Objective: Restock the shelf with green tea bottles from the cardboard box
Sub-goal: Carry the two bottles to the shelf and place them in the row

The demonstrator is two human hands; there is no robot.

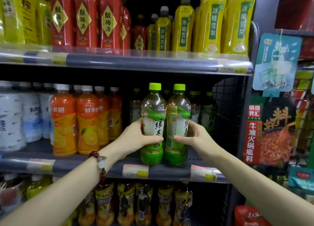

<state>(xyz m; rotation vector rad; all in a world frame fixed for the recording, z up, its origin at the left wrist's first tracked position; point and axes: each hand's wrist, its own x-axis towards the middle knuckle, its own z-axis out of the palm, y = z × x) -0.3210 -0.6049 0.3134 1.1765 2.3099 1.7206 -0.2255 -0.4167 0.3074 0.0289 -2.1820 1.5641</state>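
At the left of the frame, the middle shelf (81, 164) carries white bottles (15, 117), then orange juice bottles (76, 124), of which I count about five caps. The beaded bracelet (100, 159) marks the left hand (136, 137): its fingers wrap the waist of the left green tea bottle (153, 124), thumb across the label. Touching it stands the right green tea bottle (178, 124), held the same way by the right hand (195, 137). Both bottles stand upright at the shelf's front lip, in the centre of the frame; I take it they are gripped low so they can be slid back as a pair. Behind them, at least four more green-capped bottles (202, 110) wait in the dark. The cardboard box is out of view.
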